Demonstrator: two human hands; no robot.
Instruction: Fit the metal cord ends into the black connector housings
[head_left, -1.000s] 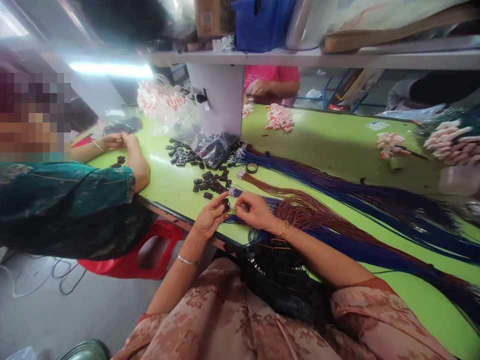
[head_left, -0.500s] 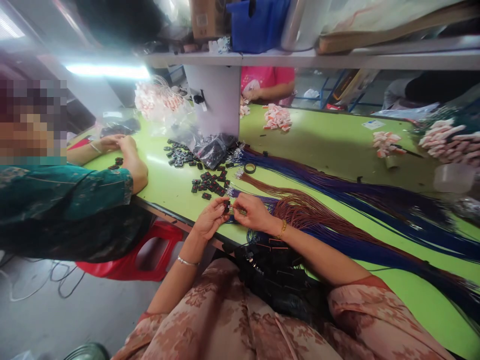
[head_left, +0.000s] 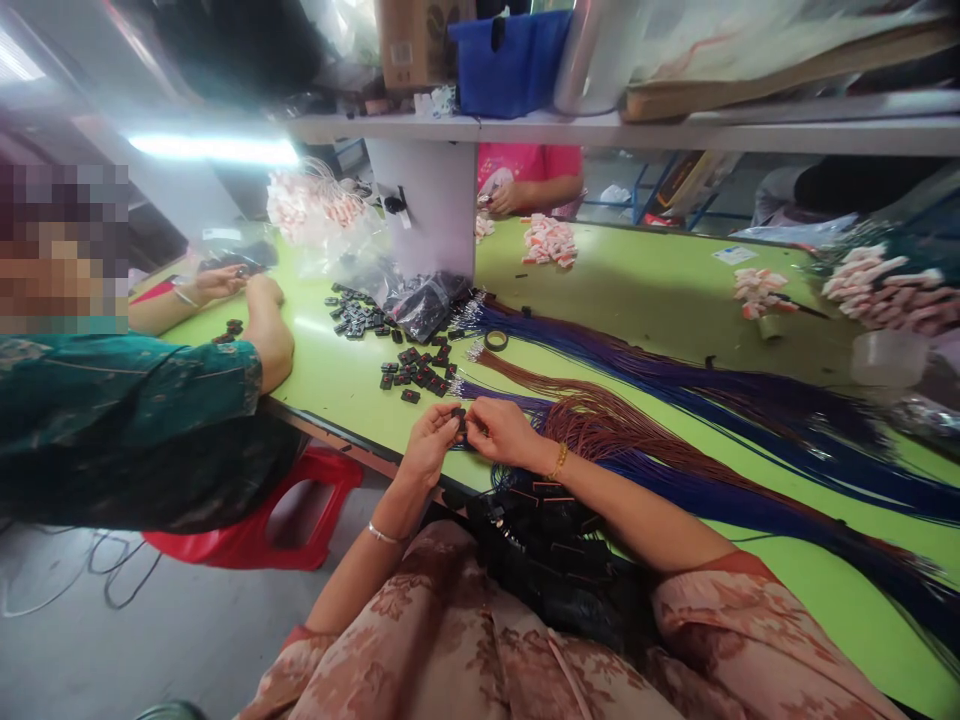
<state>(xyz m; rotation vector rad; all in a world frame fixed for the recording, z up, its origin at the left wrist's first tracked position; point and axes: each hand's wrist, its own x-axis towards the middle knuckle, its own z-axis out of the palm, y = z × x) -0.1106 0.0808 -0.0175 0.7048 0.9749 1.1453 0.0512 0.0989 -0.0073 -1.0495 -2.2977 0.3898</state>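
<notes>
My left hand pinches a small black plastic connector housing above the table's front edge. Close against it, my right hand has its fingertips pressed together on a thin wire, mostly hidden by the fingers. Just beyond my hands lies a pile of similar black housings, some with red marks. Bundles of brown wires and blue wires run off to the right, with metal terminals at their left ends. A dark heap of wired black parts rests by my lap.
A roll of black tape lies near a plastic bag of black parts. On the left a co-worker's arm rests on the green table. Overhead runs a shelf with a blue bin. Opposite, another person handles small parts.
My hands have come closer together, the right fingers now against the housing. My left hand has shifted slightly right, and the housing is turned and more covered. The view has tilted slightly.
</notes>
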